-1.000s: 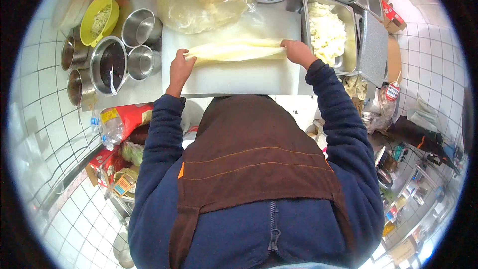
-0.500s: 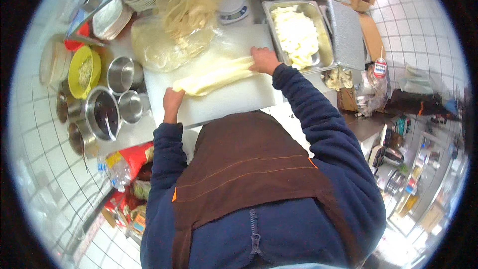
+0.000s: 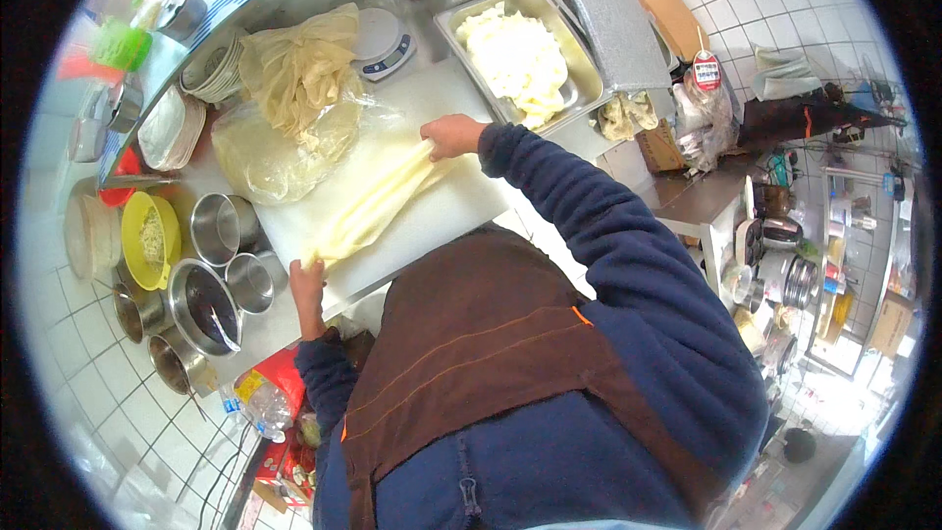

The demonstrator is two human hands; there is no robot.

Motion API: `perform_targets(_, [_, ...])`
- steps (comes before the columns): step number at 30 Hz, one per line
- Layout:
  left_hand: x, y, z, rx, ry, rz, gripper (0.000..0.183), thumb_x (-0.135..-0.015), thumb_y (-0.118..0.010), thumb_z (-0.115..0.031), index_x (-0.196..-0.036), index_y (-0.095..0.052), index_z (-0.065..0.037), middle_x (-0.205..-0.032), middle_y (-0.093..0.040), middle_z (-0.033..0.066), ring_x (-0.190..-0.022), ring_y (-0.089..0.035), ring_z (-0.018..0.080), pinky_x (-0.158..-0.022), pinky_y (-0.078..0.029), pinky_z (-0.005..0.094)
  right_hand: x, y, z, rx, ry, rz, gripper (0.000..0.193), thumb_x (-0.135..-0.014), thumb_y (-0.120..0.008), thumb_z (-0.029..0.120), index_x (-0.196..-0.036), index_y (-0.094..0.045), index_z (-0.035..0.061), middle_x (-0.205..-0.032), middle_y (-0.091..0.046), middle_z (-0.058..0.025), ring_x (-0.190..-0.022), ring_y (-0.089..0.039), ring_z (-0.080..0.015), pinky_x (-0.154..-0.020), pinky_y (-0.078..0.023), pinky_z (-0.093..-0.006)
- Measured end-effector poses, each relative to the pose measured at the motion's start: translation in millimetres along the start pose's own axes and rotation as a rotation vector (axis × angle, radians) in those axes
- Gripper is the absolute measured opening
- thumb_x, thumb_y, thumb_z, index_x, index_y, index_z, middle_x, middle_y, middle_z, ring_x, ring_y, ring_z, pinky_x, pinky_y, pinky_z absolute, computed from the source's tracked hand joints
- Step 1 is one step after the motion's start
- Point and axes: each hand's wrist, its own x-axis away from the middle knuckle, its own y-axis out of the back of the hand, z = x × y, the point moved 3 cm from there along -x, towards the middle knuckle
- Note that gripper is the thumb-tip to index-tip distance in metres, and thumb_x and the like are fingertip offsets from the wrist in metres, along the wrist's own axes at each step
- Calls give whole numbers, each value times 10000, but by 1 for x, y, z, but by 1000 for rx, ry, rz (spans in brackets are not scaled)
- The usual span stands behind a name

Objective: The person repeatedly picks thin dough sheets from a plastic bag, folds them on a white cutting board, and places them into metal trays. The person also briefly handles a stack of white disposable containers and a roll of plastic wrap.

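Observation:
A long, soft, pale yellow sheet stretches slantwise between my hands over a white cutting board. It hangs in lengthwise folds; whether it is dough or another food skin I cannot tell. My left hand pinches its near left end at the board's edge. The far right end is gripped by my right hand, fingers curled over it. Just beyond the sheet, a clear plastic bag lies on the board with more yellowish material inside, and a crumpled tan bundle rests on its far part.
A metal tray of pale yellow pieces stands at the right, a white scale behind the board. To the left are a yellow bowl, a steel bowl of dark liquid with a spoon, and several steel pots.
The view has turned and shifted. The sheet now slants more steeply, its left end nearer me, and looks flatter and more drawn out. Both hands keep their hold.

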Motion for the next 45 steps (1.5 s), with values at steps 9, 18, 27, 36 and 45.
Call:
perform_targets(9, [28,-19,-48,-469,-393,-339,677,-868,-719,-222,-1424,-441,46,-1362,-488,304,-1272,-471,424,-1098,-365,498,126,-1,35,-240,-13,-822,220,-900,-678,180,-1076,-660,50,-1033,-656,-137,-968,-630,-324,-861,-505,-426])
perform_targets(18, [56,-104,-162,-455,-802,-35,503,-895,-653,-106,-1371,-524,-8,-1442,-431,272,-1327,-437,428,-1122,-358,482,254,-37,-134,-1037,-814,-1284,293,-982,-621,295,-1057,-688,20,-811,-682,-69,-661,-607,-131,-605,-485,-293])
perform_targets(27, [77,-138,-203,-371,-794,31,469,-878,-651,-74,-1331,-549,-10,-1420,-428,276,-1299,-466,433,-1053,-433,462,300,27,-377,-1642,-789,-1439,327,-929,-711,392,-1038,-616,99,-872,-605,-44,-782,-588,-172,-631,-476,-280])
perform_targets(36, [87,-139,-179,-356,-641,-70,437,-881,-657,-84,-1303,-569,-19,-1382,-463,262,-1287,-470,427,-1056,-431,454,281,34,-394,-1750,-641,-1440,146,-934,-703,275,-969,-654,141,-827,-617,11,-676,-530,-115,-547,-420,-264])
perform_targets(45, [91,-153,-186,-321,-605,-71,413,-890,-642,-88,-1291,-574,-13,-1368,-469,258,-1275,-481,425,-1048,-432,456,296,77,-385,-1695,-380,-1756,88,-944,-680,172,-980,-662,94,-890,-651,-17,-774,-587,-150,-652,-468,-303])
